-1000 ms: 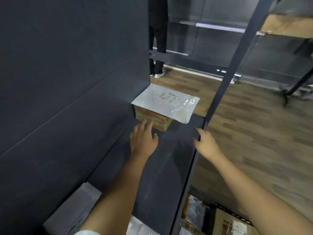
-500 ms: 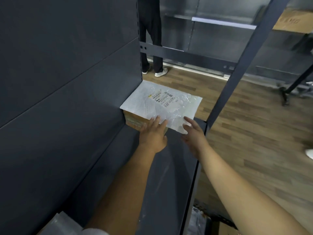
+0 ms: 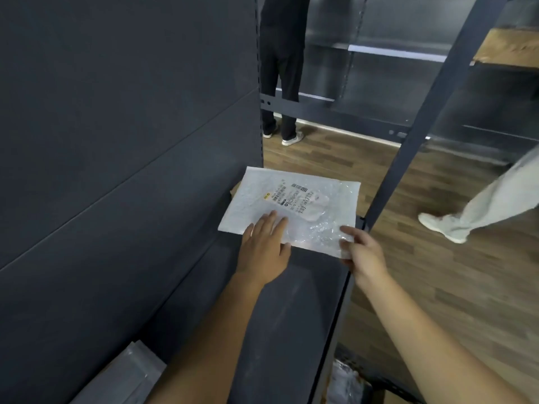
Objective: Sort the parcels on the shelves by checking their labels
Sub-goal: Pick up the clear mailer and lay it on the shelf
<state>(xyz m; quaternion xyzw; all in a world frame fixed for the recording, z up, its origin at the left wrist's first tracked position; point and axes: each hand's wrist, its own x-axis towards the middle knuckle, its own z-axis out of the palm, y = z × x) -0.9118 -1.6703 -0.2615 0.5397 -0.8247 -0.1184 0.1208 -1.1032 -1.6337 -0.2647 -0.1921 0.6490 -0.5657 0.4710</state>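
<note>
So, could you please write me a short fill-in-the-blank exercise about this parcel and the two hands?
1. The white mailer lies on the dark shelf with its label facing ____.
2. The left hand rests flat on ____ of the mailer.
3. The right hand pinches the mailer's near right ____.
Missing words: up; top; corner.

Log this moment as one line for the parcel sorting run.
phase: inspecting | left hand: rests flat on white mailer | right hand: pinches its near corner | label: face up
</note>
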